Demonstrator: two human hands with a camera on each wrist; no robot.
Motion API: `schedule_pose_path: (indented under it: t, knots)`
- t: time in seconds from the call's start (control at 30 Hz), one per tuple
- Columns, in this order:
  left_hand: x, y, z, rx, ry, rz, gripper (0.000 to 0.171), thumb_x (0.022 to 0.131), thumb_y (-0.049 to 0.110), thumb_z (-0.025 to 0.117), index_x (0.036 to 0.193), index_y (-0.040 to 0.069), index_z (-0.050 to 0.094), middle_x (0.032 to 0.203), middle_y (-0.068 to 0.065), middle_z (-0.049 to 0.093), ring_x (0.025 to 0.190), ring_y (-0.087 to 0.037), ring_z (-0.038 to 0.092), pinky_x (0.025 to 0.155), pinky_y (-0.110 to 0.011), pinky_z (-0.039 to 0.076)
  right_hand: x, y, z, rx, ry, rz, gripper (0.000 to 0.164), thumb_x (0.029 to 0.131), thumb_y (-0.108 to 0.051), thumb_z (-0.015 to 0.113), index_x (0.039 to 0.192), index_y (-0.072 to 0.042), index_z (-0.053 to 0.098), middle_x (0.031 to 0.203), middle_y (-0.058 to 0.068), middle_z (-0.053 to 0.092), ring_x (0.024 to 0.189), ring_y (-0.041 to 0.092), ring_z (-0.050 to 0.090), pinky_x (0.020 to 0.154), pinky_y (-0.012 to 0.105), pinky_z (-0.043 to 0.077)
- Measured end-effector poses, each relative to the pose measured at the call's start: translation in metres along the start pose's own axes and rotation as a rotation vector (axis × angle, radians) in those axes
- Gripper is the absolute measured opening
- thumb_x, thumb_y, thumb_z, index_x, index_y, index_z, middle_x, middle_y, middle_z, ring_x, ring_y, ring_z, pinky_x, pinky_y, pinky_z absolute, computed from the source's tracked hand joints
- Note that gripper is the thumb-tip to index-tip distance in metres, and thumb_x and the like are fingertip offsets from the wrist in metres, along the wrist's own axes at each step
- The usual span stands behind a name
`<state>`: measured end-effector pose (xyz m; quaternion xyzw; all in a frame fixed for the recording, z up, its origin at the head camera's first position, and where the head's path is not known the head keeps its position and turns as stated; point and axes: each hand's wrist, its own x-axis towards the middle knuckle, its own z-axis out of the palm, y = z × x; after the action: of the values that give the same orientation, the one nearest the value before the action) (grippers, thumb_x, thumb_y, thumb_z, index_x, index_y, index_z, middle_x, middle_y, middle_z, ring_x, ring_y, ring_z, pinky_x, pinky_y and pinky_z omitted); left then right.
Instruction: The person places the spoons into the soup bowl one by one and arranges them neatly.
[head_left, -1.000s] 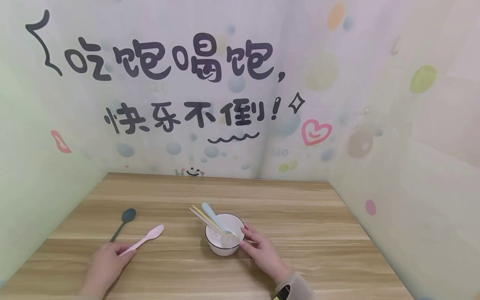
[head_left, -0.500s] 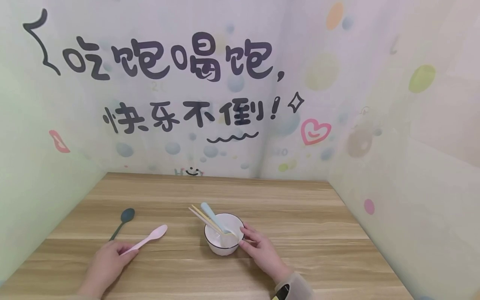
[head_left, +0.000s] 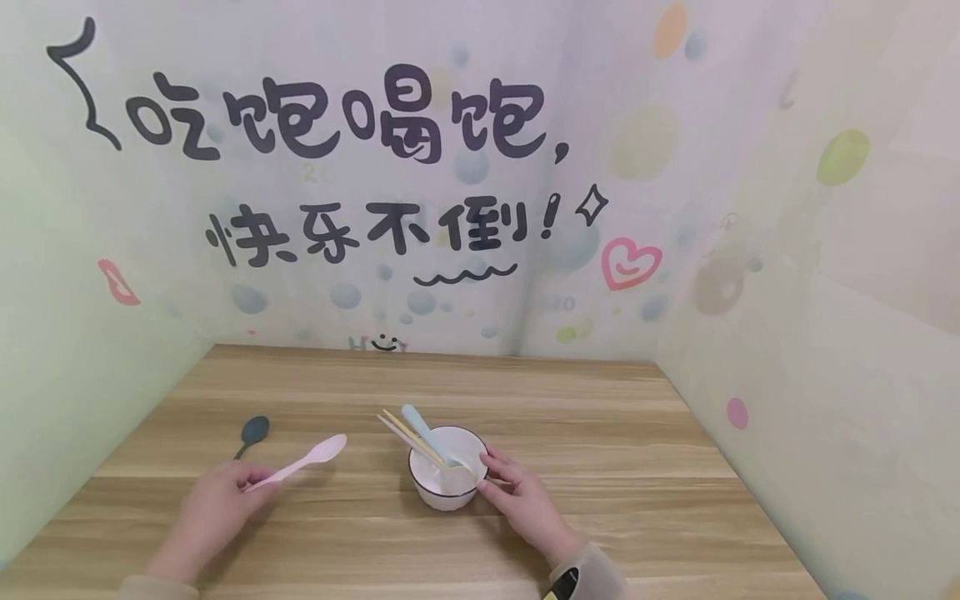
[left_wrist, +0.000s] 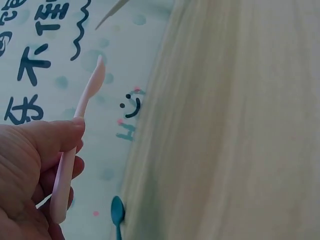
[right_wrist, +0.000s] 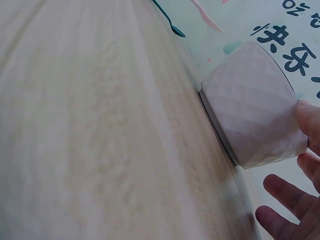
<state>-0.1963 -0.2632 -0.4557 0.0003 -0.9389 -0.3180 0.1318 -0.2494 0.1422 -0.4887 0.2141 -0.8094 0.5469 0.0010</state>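
My left hand (head_left: pixel 217 507) pinches a pink spoon (head_left: pixel 303 460) by its handle, raised above the table with its head pointing right. In the left wrist view, thumb and fingers close round the spoon's handle (left_wrist: pixel 62 185). My right hand (head_left: pixel 531 510) holds the right side of a white bowl (head_left: pixel 447 502) with a dark rim, which stands upright. The right wrist view shows the thumb at the rim and other fingers spread beside the bowl (right_wrist: pixel 255 110). Two thin chopsticks (head_left: pixel 405 433) and a light-blue utensil handle (head_left: pixel 420 424) lean out of the bowl towards the back left.
A dark teal spoon (head_left: pixel 256 429) lies on the wooden table (head_left: pixel 570 417), just beyond my left hand, which hides part of its handle. Printed curtain-like walls (head_left: pixel 360 308) enclose the table at the back and both sides.
My left hand has lifted the pink spoon and carried it slightly right and away from me. Less of the teal spoon's handle shows. The right hand and the bowl have stayed put.
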Motion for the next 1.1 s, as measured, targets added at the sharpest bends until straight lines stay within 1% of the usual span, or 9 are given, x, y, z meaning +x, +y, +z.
schedule_pose_path:
  t: [0.23, 0.43, 0.53, 0.67, 0.73, 0.8, 0.93, 1.0, 1.1]
  knots:
    - [0.006, 0.016, -0.01, 0.038, -0.035, 0.057, 0.017, 0.085, 0.028, 0.074, 0.09, 0.011, 0.072, 0.08, 0.002, 0.059, 0.07, -0.015, 0.047, 0.06, -0.031, 0.037, 0.0, 0.0, 0.001, 0.019, 0.005, -0.018, 0.046, 0.092, -0.019, 0.065, 0.131, 0.002, 0.055, 0.148, 0.018, 0.038, 0.124, 0.032, 0.051, 0.093, 0.033, 0.047]
    - [0.013, 0.03, -0.012, 0.046, -0.048, 0.128, 0.009, 0.083, 0.024, 0.076, 0.084, 0.016, 0.072, 0.078, 0.004, 0.058, 0.067, -0.014, 0.046, 0.058, -0.03, 0.037, 0.001, 0.002, 0.002, 0.033, 0.011, -0.007, 0.043, 0.092, -0.012, 0.064, 0.131, 0.005, 0.054, 0.148, 0.018, 0.038, 0.132, 0.034, 0.042, 0.095, 0.039, 0.047]
    - [0.017, 0.04, -0.012, 0.043, -0.05, 0.163, 0.006, 0.08, 0.021, 0.077, 0.081, 0.019, 0.072, 0.074, 0.007, 0.057, 0.064, -0.012, 0.045, 0.055, -0.028, 0.036, -0.003, -0.014, 0.0, 0.034, 0.008, -0.007, 0.042, 0.092, -0.008, 0.063, 0.13, 0.009, 0.053, 0.147, 0.023, 0.037, 0.133, 0.038, 0.039, 0.095, 0.043, 0.046]
    - [0.023, 0.048, -0.009, 0.074, -0.039, 0.235, 0.007, 0.077, 0.02, 0.08, 0.08, 0.019, 0.073, 0.072, 0.01, 0.057, 0.064, -0.01, 0.045, 0.056, -0.028, 0.037, -0.009, -0.037, -0.001, 0.039, 0.009, -0.02, 0.042, 0.093, -0.006, 0.062, 0.129, 0.012, 0.052, 0.146, 0.027, 0.036, 0.132, 0.042, 0.039, 0.095, 0.045, 0.046]
    - [0.026, 0.052, -0.007, 0.081, -0.045, 0.259, 0.008, 0.076, 0.02, 0.08, 0.081, 0.018, 0.074, 0.074, 0.01, 0.058, 0.066, -0.01, 0.046, 0.058, -0.028, 0.038, -0.009, -0.039, -0.002, 0.037, 0.008, -0.013, 0.042, 0.093, -0.006, 0.062, 0.129, 0.012, 0.052, 0.146, 0.026, 0.037, 0.132, 0.041, 0.039, 0.095, 0.045, 0.045]
    - [0.028, 0.058, -0.006, 0.097, -0.063, 0.258, 0.009, 0.076, 0.021, 0.08, 0.082, 0.018, 0.074, 0.076, 0.009, 0.06, 0.068, -0.011, 0.047, 0.058, -0.03, 0.038, -0.009, -0.039, -0.002, 0.025, 0.005, -0.008, 0.042, 0.092, -0.007, 0.062, 0.128, 0.012, 0.052, 0.146, 0.027, 0.037, 0.132, 0.041, 0.039, 0.095, 0.045, 0.045]
    - [0.03, 0.07, -0.005, 0.13, -0.11, 0.255, 0.007, 0.077, 0.025, 0.079, 0.081, 0.023, 0.073, 0.078, 0.012, 0.061, 0.075, -0.015, 0.05, 0.061, -0.036, 0.036, -0.007, -0.031, -0.001, 0.008, 0.003, 0.003, 0.042, 0.092, -0.007, 0.063, 0.129, 0.011, 0.052, 0.146, 0.025, 0.037, 0.133, 0.04, 0.039, 0.096, 0.046, 0.045]
    - [0.031, 0.075, -0.004, 0.151, -0.123, 0.256, 0.007, 0.078, 0.028, 0.079, 0.079, 0.027, 0.072, 0.077, 0.014, 0.059, 0.077, -0.014, 0.05, 0.061, -0.037, 0.035, -0.004, -0.022, 0.0, 0.006, 0.005, 0.005, 0.042, 0.092, -0.008, 0.063, 0.13, 0.009, 0.053, 0.147, 0.022, 0.038, 0.133, 0.038, 0.039, 0.096, 0.044, 0.045]
    - [0.033, 0.08, -0.001, 0.164, -0.134, 0.279, 0.008, 0.078, 0.03, 0.078, 0.078, 0.029, 0.071, 0.074, 0.016, 0.057, 0.075, -0.012, 0.049, 0.063, -0.036, 0.036, -0.001, -0.008, 0.0, 0.009, 0.009, 0.002, 0.043, 0.092, -0.011, 0.064, 0.131, 0.005, 0.054, 0.148, 0.018, 0.038, 0.134, 0.035, 0.039, 0.095, 0.038, 0.046]
